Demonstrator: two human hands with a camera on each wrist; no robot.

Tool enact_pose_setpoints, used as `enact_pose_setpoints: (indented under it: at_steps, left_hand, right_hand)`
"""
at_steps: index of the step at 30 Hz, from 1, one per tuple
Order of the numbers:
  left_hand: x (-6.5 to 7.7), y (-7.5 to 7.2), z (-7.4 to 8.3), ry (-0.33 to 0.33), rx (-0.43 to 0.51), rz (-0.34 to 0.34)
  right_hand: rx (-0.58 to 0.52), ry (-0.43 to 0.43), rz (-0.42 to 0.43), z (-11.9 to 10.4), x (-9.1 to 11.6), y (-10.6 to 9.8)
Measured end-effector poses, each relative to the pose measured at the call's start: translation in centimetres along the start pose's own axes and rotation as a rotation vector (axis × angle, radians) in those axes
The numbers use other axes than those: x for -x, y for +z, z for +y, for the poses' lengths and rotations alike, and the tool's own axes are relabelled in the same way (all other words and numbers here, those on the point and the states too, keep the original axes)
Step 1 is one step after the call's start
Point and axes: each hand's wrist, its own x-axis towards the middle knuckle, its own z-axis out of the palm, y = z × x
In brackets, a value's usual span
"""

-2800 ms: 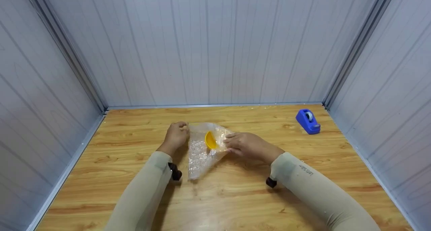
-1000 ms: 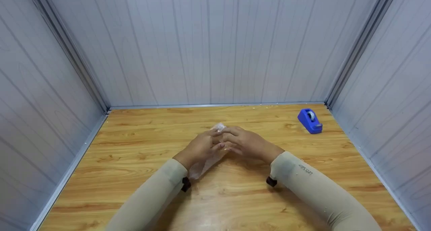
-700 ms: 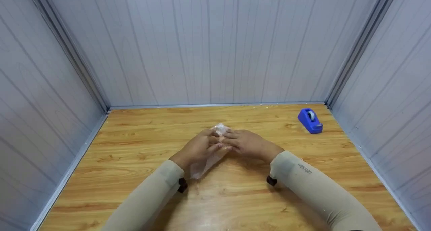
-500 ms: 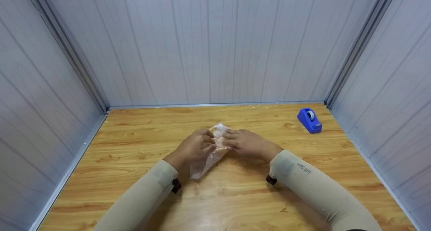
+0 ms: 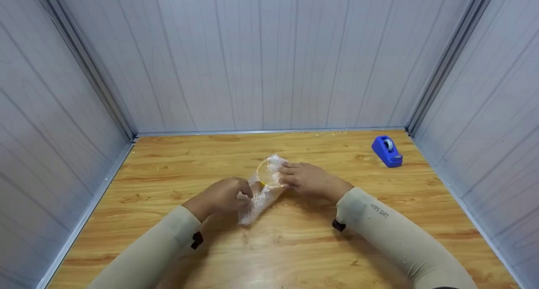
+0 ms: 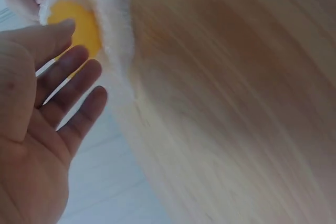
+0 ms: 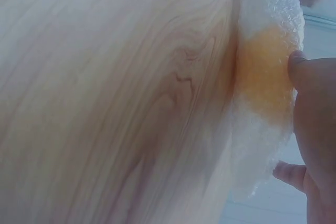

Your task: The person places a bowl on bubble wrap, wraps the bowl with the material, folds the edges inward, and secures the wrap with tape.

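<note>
A sheet of bubble wrap (image 5: 259, 204) lies folded around a small yellow bowl-like thing (image 6: 86, 24) in the middle of the table. In the head view its round outline shows through the wrap, with a sliver of bare yellow at the lower left. My right hand (image 5: 309, 178) rests its outstretched fingers on the wrap's right side; in the right wrist view the thumb touches the wrapped part. Close by the near left edge of the wrap is my left hand (image 5: 225, 195). The left wrist view shows its fingers loosely bent and spread, holding nothing.
A blue tape dispenser (image 5: 386, 151) with a roll of tape stands at the back right of the wooden table (image 5: 294, 255). Pale panel walls (image 5: 269, 61) enclose the table at the back and both sides.
The wrap's left part has been folded over the yellow thing. My left hand has since drawn back toward the near left, off the wrap's top. My right hand stays almost still.
</note>
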Motion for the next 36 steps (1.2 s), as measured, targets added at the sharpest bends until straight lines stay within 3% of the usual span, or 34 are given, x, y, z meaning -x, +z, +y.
enact_pose_setpoints:
  at_steps: [7, 14, 18, 23, 31, 36]
  left_hand:
    - [0.62, 0.28, -0.28, 0.062, 0.001, -0.096]
    - [0.94, 0.26, -0.43, -0.04, 0.055, -0.145]
    - [1.0, 0.32, -0.45, -0.066, 0.05, -0.158]
    - [1.01, 0.44, -0.52, -0.057, 0.051, -0.151]
    - [1.01, 0.77, -0.85, 0.089, -0.026, -0.048]
    - [1.03, 0.71, -0.66, 0.082, 0.003, -0.028]
  right_hand:
    - [0.009, -0.017, 0.013, 0.04, -0.03, 0.13]
    - [0.001, -0.003, -0.002, -0.09, 0.01, 0.11]
    - [-0.009, -0.003, -0.004, -0.19, 0.05, -0.12]
    - [-0.011, -0.001, -0.013, -0.26, 0.05, -0.3]
    - [0.041, -0.065, 0.07, -0.07, 0.01, 0.11]
    - [0.04, -0.063, 0.075, 0.02, 0.06, 0.27]
